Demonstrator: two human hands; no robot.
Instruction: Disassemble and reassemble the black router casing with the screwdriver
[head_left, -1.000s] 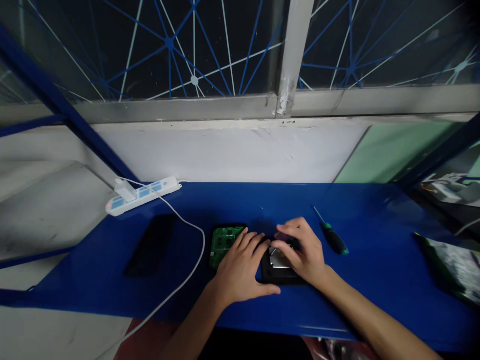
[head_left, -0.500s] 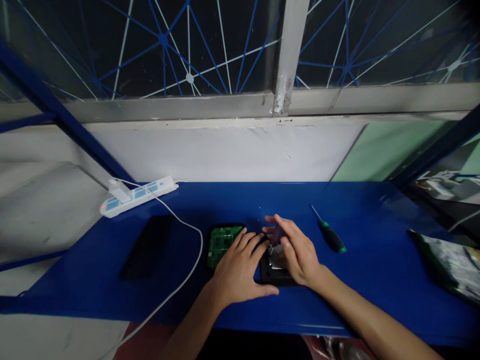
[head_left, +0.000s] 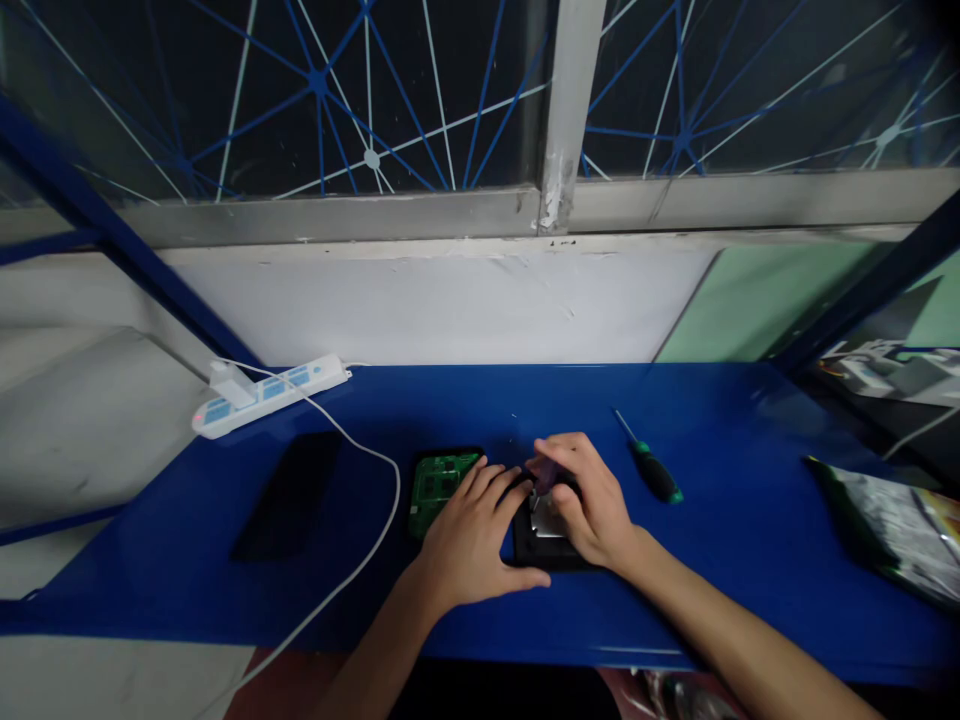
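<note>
A black casing (head_left: 541, 553) with a silver metal plate (head_left: 546, 522) inside lies flat on the blue table. My right hand (head_left: 596, 505) is closed around the short purple handle of a screwdriver (head_left: 545, 474). Its shaft points down at the plate's upper left part; the exact contact of the tip is too small to tell. Stretched out flat, my left hand (head_left: 469, 535) has its fingertips by the casing's left edge and its thumb along the near edge. A green circuit board (head_left: 433, 488) in a black shell sits just left of it, partly covered by the fingers.
A green-and-black screwdriver (head_left: 655, 472) lies to the right. Farther right is a shiny plastic bag (head_left: 885, 525). A dark flat panel (head_left: 289, 495) rests on the left, near a white power strip (head_left: 274, 395) whose white cable (head_left: 394, 480) crosses the table. Windows stand behind.
The view has shifted slightly. My right hand's fingers have changed position around the purple handle, and the screwdriver's shaft shows more clearly. My left hand stays in place beside the casing.
</note>
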